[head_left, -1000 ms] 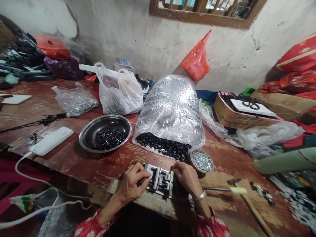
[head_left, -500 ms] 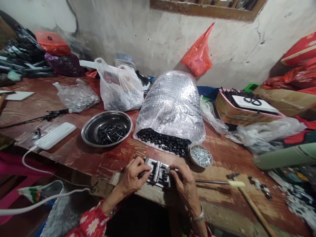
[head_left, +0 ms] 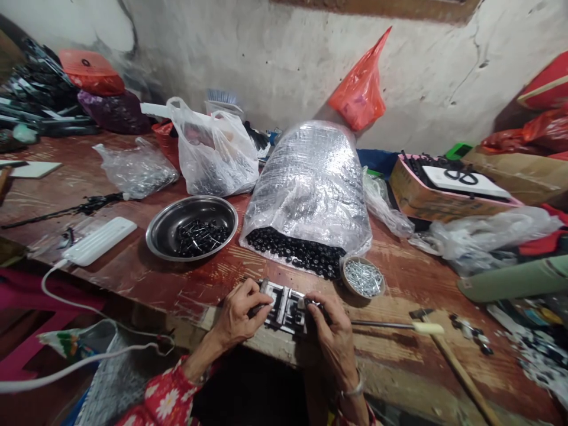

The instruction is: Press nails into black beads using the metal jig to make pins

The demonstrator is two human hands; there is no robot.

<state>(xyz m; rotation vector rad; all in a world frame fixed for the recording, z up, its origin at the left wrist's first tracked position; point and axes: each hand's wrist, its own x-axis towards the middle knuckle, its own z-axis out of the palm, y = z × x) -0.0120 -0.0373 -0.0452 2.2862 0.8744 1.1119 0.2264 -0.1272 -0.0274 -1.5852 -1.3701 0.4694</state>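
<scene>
At the near edge of the table sits a small metal jig with bars across it and black parts in its slots. My left hand is at its left side, thumb and fingertips pinched together; what lies between them is too small to make out. On the right side, my right hand pinches a small black part at the jig's edge. Just beyond stand a bowl of silvery screws and a large clear plastic sack spilling black round pieces.
A steel bowl holds black parts with metal shafts. A white power strip lies to its left. Right of my hands are a screwdriver and a wooden-handled hammer. Behind are a white bag and a cardboard box.
The view has tilted slightly downward. Both hands stay at the jig in nearly the same pinched pose, with no clear movement of the parts.
</scene>
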